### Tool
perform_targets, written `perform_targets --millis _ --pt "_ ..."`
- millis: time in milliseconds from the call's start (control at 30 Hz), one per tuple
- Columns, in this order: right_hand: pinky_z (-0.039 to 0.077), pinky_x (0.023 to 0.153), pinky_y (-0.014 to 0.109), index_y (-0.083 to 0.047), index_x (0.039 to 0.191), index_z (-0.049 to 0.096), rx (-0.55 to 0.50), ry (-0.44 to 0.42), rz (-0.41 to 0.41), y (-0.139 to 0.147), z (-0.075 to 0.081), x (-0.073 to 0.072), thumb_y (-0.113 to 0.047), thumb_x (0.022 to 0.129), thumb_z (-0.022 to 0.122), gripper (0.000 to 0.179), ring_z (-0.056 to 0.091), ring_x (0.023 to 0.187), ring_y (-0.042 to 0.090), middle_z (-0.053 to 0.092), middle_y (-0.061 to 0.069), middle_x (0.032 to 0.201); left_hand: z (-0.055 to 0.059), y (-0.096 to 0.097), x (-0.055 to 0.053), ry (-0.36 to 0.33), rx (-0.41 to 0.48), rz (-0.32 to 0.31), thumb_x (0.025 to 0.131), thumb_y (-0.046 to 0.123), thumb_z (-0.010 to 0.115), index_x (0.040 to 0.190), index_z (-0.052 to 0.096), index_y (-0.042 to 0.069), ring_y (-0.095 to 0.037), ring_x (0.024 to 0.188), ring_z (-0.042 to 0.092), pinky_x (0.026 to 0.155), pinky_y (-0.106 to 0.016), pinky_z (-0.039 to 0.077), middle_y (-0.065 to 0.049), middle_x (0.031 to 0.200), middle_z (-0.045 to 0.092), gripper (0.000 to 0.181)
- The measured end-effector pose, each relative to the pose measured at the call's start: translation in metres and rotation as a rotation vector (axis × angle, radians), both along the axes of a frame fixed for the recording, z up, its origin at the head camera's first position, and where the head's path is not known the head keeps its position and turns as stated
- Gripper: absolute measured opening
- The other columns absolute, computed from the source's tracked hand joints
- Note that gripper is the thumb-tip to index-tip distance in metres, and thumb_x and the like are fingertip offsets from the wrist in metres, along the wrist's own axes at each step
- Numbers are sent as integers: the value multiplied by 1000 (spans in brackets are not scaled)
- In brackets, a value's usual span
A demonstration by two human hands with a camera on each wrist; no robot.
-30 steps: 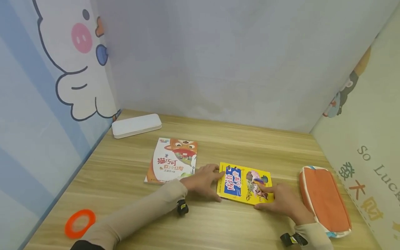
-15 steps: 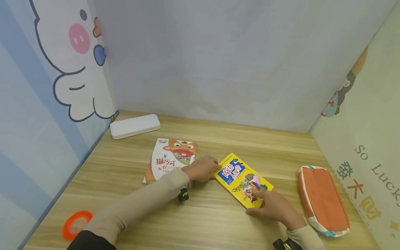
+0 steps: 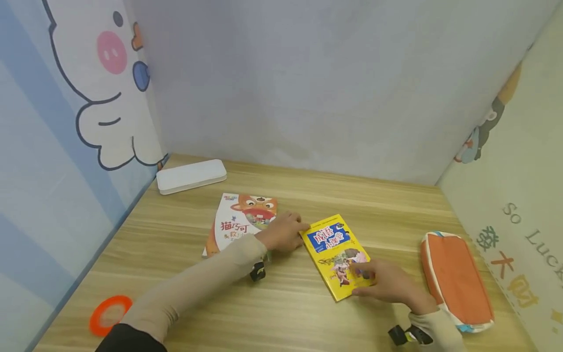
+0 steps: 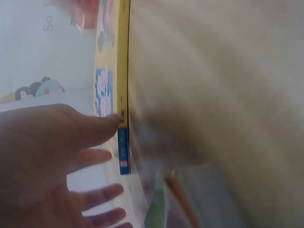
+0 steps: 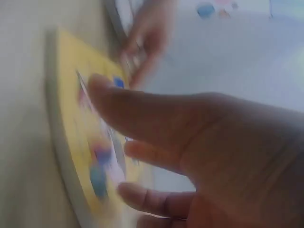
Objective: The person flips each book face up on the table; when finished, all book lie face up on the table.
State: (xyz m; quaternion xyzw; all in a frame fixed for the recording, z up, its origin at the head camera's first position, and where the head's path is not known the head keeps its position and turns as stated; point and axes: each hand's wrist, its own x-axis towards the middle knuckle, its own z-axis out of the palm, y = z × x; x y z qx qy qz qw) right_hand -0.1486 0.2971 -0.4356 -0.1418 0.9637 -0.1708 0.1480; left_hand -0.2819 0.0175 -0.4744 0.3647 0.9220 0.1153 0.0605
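Note:
A yellow book (image 3: 336, 256) with a blue title panel lies slanted on the wooden table, cover up. My left hand (image 3: 283, 232) is at its upper left corner; in the left wrist view the thumb (image 4: 97, 129) meets the spine while the other fingers spread out loosely. Over the lower right part of the cover hovers my right hand (image 3: 389, 282), its thumb and fingers extended, as the blurred right wrist view also shows. Partly behind the left hand and sleeve lies a picture book (image 3: 237, 222) with a white and orange cover.
A white case (image 3: 192, 177) sits at the back left. An orange pouch (image 3: 457, 281) lies to the right of the right hand. Near the left sleeve is an orange ring (image 3: 100, 320). Fabric walls (image 3: 308, 88) enclose the table's back and sides.
The yellow book has turned clockwise, from lying nearly sideways to standing closer to upright in the head view. The left hand follows its upper left corner; the right hand has eased off its lower right.

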Motion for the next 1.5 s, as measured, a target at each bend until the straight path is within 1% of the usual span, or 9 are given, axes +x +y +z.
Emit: perform_targets --millis 33,133,300,433,633,833,1000,1300,1500 --pt "48 73 30 -7 138 66 10 11 14 11 3 -3 -44 79 87 72 54 86 15 68 16 114 1 -1 4 -16 1 15 98 39 68 146 59 23 -25 122 54 105 -41 48 -9 135 60 52" --pt "51 79 36 -10 143 61 -11 -25 15 39 9 -8 -36 78 89 75 56 98 22 59 20 122 5 -2 17 -73 -2 39 95 49 69 149 56 22 -24 125 52 107 -41 47 -9 137 59 62" --pt "48 79 28 -11 141 64 -75 -61 67 60 4 -14 -28 79 89 69 53 99 19 59 11 116 11 0 30 -171 -27 57 95 54 67 154 50 22 -29 146 42 123 -47 35 -10 155 50 69" --pt "47 74 23 -11 132 71 -67 17 129 61 -6 -18 -26 79 88 58 52 90 9 64 6 108 15 3 32 -212 -40 70 95 55 66 154 49 20 -34 151 38 125 -50 31 -11 160 47 70" --pt "39 64 20 -11 126 74 -64 95 153 53 -19 -21 -25 82 86 48 43 75 0 62 -4 93 19 0 24 -233 -55 96 95 53 67 151 53 23 -28 143 48 117 -46 43 -6 154 55 65" --pt "38 61 19 -5 121 75 -133 127 172 36 -24 -16 -30 82 87 48 41 71 -1 62 -6 84 21 1 12 -302 -52 105 96 51 68 155 48 22 -34 157 28 125 -54 30 -6 167 37 69" --pt "36 58 18 -3 119 76 -141 131 161 26 -23 -13 -31 82 86 48 38 66 -3 57 -10 75 21 10 2 -295 -69 83 94 50 70 158 42 18 -34 158 27 126 -52 30 -9 169 32 77" --pt "37 58 20 -2 124 73 -123 75 79 22 -26 -16 -32 84 85 51 42 69 2 59 -5 82 22 16 -5 -297 -64 81 95 43 72 159 39 15 -32 156 30 125 -48 31 -10 168 32 78" --pt "37 57 20 -3 124 73 -120 96 37 18 -30 -20 -29 85 84 49 43 69 3 59 -3 85 17 17 -14 -296 -54 100 96 41 69 160 37 15 -32 155 34 126 -47 31 -10 169 32 76"
